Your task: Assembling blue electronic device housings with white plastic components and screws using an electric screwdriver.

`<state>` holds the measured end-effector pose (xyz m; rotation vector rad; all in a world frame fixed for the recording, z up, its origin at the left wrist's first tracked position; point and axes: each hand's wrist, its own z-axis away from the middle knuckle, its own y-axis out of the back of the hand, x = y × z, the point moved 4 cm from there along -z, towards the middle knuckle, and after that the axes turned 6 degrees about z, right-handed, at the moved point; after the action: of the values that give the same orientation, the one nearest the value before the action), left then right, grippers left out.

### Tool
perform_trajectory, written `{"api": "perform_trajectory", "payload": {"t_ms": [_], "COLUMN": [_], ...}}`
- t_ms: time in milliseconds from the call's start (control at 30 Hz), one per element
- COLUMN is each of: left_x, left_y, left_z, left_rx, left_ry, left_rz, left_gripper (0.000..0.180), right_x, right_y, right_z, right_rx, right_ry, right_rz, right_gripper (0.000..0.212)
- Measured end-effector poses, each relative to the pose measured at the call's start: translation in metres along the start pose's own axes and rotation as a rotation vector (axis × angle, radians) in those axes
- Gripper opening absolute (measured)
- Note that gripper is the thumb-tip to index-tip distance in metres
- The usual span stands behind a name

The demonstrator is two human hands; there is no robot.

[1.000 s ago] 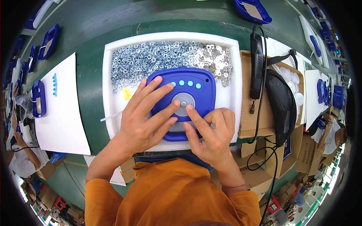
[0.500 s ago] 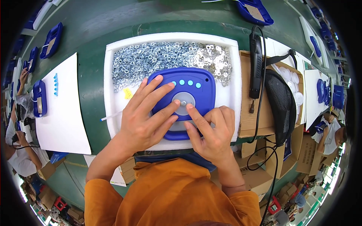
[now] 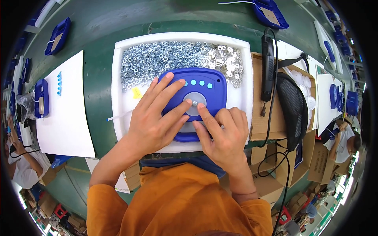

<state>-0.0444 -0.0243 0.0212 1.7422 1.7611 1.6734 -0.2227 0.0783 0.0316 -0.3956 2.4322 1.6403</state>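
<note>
A blue plastic housing (image 3: 218,98) with rounded corners lies in a white foam tray (image 3: 247,114). A row of light-blue dots runs along its far side, and a pale grey disc (image 3: 197,96) sits in its middle. At the disc's centre is a small metal fastener (image 3: 194,104), perhaps a nut. My left hand (image 3: 153,122) rests with spread fingers on the housing's left part, its index fingertip touching the fastener's left side. From the right, my right hand (image 3: 228,135) brings its index fingertip beside the fastener, thumb apart lower down, other fingers bent. Part of the housing is hidden under both hands.
Many metal rings (image 3: 161,59) and shinier flat washers (image 3: 226,63) fill the tray's far side, near a yellow scrap (image 3: 137,93). On the right stand a black electric screwdriver (image 3: 267,70), a black mesh pouch (image 3: 291,110) and a cardboard box (image 3: 258,126) with white discs.
The whole view has shifted slightly. Both hands stay on the housing, with the index fingertips still at the fastener; the right index finger appears slightly closer to it.
</note>
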Motion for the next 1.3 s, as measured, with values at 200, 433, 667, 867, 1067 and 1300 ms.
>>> {"api": "perform_trajectory", "payload": {"t_ms": [200,433,667,867,1067,1300], "left_x": [0.002,0.001,-0.002,-0.001,-0.002,-0.001], "left_y": [0.000,0.000,-0.001,-0.001,-0.002,-0.002], "left_z": [-0.004,0.001,0.002,0.002,0.002,0.005], "left_rx": [0.007,0.025,0.010,-0.025,-0.037,-0.049], "left_ry": [-0.007,-0.011,-0.006,0.009,0.010,0.015], "left_rz": [0.005,0.009,0.007,0.008,0.008,0.020], "left_gripper": [0.034,0.032,0.034,0.035,0.039,0.041], "right_x": [0.000,-0.001,-0.002,-0.001,0.001,0.002], "right_y": [-0.003,-0.007,-0.006,-0.007,-0.005,-0.003], "right_z": [0.000,0.010,0.010,0.008,0.006,0.003], "right_rx": [0.008,0.124,0.111,0.094,0.077,0.039], "right_ry": [-0.017,0.071,0.045,0.072,0.103,0.125], "right_rz": [0.008,0.023,0.006,0.008,-0.002,-0.050], "right_gripper": [0.040,0.038,0.040,0.037,0.039,0.041]}}
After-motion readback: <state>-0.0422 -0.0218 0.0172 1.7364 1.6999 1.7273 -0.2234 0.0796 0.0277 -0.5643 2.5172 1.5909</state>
